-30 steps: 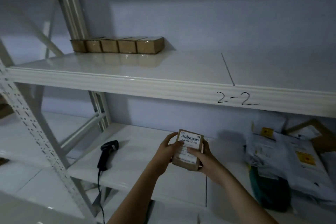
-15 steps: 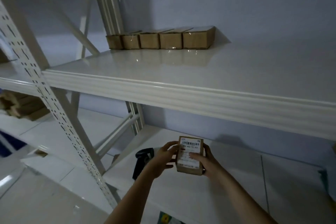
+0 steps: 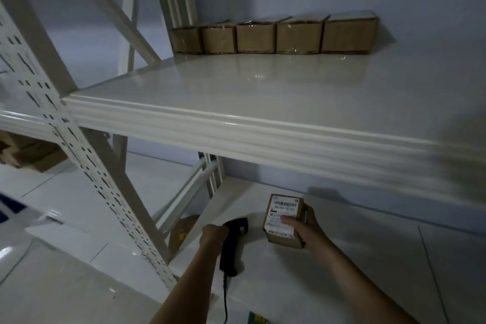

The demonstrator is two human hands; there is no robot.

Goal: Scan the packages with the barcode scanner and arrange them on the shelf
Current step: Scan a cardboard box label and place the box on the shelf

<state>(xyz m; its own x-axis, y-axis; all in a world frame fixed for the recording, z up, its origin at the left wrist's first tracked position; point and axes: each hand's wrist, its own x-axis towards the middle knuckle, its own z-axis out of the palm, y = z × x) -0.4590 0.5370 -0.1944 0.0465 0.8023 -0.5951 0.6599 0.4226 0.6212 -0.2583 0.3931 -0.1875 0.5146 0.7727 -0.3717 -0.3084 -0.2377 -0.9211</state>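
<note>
Label on box (image 3: 285,221) — barcode on top | number below reads roughly "102-802-10-102", uncertain | lower print too small to read.

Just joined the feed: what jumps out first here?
A row of five brown boxes lines the back of the upper shelf. Below, over the lower shelf, the right hand holds a labelled package, barcode up, while the left hand grips the black scanner.

Two bare forearms, no sleeves, left hand (image 3: 211,234) and right hand (image 3: 305,229) ungloved, no rings visible
</note>
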